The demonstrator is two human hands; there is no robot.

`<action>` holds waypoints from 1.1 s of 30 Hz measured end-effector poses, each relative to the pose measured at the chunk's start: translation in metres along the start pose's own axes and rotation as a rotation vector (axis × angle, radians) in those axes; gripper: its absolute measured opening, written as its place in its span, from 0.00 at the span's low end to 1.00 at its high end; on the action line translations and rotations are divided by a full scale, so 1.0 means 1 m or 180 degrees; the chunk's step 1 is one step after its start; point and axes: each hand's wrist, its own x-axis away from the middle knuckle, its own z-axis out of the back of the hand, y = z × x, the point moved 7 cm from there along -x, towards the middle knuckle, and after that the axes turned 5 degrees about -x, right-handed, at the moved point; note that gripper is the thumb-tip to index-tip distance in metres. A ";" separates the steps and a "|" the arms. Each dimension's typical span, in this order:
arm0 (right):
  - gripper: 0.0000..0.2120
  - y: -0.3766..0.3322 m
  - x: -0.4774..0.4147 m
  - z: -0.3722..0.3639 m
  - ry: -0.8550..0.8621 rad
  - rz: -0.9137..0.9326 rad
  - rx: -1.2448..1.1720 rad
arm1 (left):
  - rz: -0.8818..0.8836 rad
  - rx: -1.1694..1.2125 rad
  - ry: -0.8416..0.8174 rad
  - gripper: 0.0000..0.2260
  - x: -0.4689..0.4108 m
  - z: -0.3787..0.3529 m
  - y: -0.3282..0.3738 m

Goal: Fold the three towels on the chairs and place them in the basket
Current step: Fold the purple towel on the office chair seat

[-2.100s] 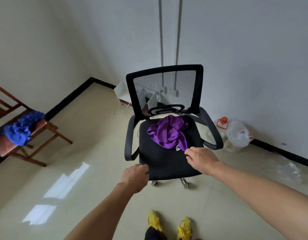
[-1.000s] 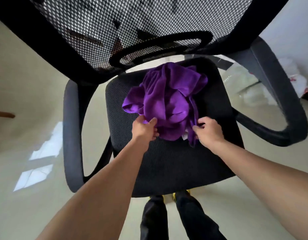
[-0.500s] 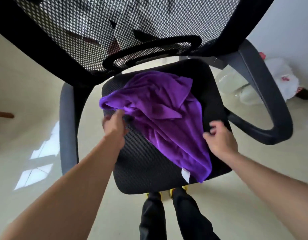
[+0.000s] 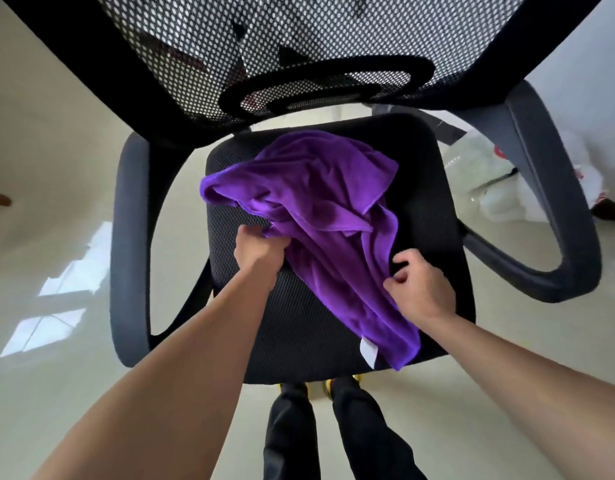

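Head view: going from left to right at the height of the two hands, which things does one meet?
Chair armrest → left hand → purple towel → right hand → other armrest.

I had a single view, from the wide-angle camera worn on the person's head. It looked forward and steeply down over the office chair, close enough that the seat filled mid-frame and the mesh backrest ran off the top. The forearms entered from the bottom corners, and the floor curved away at both sides.
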 end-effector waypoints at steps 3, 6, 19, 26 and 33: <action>0.33 -0.054 -0.012 0.013 0.0366 0.1073 0.0207 | -0.0139 -0.0079 0.0036 0.20 0.017 -0.003 0.013; 0.24 -0.098 -0.029 0.004 0.0182 0.1544 0.0867 | -0.0654 -0.1206 -0.0014 0.15 0.050 0.002 0.005; 0.24 -0.052 -0.085 0.082 0.0946 -0.0540 -0.2415 | -0.1229 -0.1474 0.0133 0.22 0.079 0.035 -0.015; 0.34 -0.014 -0.065 -0.013 0.0486 -0.0990 -0.2298 | -0.0542 -0.0311 0.0017 0.18 0.030 0.006 0.016; 0.03 0.029 -0.029 -0.012 -0.0410 -0.1045 -0.1530 | -0.0326 -0.1779 -0.0978 0.08 0.085 0.001 -0.071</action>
